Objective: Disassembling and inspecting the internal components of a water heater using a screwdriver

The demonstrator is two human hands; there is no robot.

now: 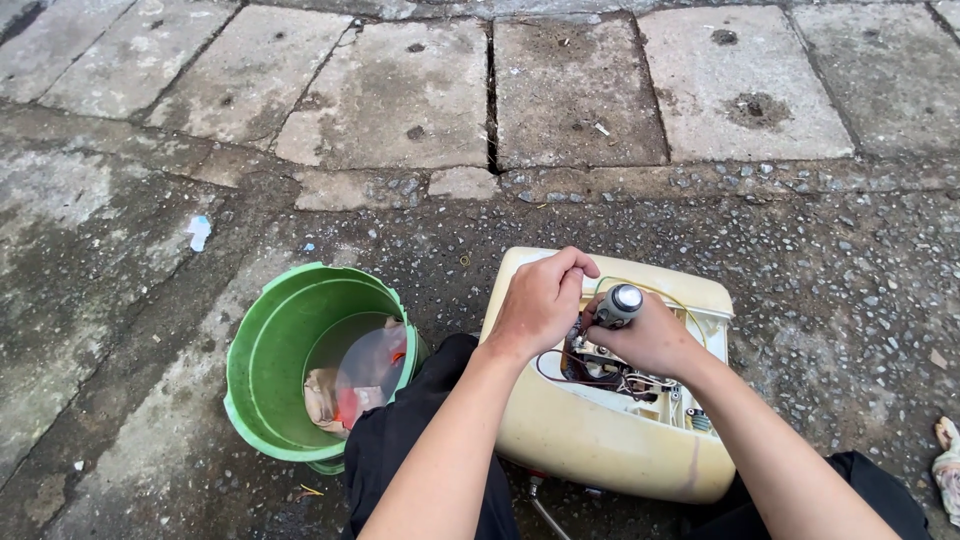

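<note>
Taking the cream water heater [560,430] as the landmark, a scrap of pale litter [199,232] lies far to its left on the wet pavement. Just left of the heater stands a green bucket [262,340], tilted toward the camera, with a clear plastic bag [370,368] and some crumpled material inside. The heater itself lies on the gravelly ground between the person's dark-trousered knees, its cover off so the wiring [600,375] and fittings show in the open cavity. The left hand [540,300] rests over the heater's upper edge, fingers curled together into a loose fist at the cavity's left rim; whether they pinch anything there cannot be told. Right of it, touching or nearly so, the right hand [650,340] is wrapped around a screwdriver [620,303], whose grey round handle end points up at the camera while its shaft goes down into the cavity. Far to the heater's right, at the frame edge, lies a pale rag [947,455]
</note>
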